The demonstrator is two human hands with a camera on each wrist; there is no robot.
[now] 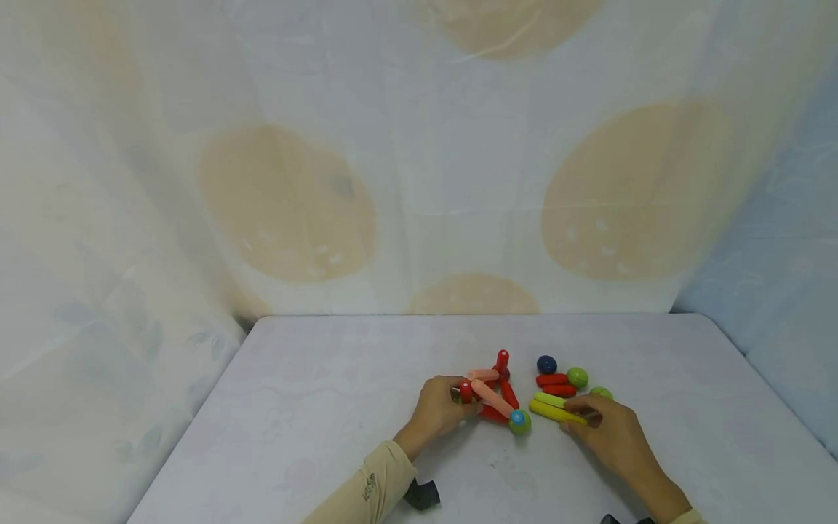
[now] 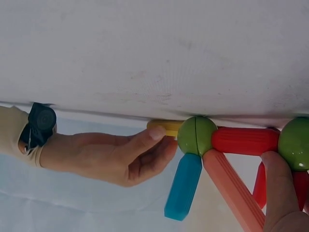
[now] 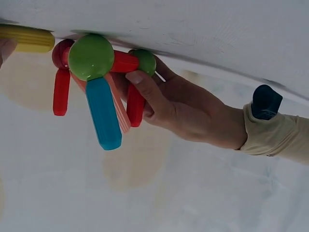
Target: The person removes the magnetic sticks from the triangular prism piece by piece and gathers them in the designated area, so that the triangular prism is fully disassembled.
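1. A pale grey-white table (image 1: 314, 407) with rounded far corners fills the lower half of the head view.
2. Behind it, across the upper frame, hangs a white curtain (image 1: 419, 145) printed with large tan circles.
3. At far right a pale blue cloth (image 1: 785, 291) drapes down.
4. The light is soft and even.

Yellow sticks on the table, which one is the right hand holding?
The nearer yellow stick, the one closest to the person: the right hand pinches its end. The other yellow stick lies just behind it, untouched.
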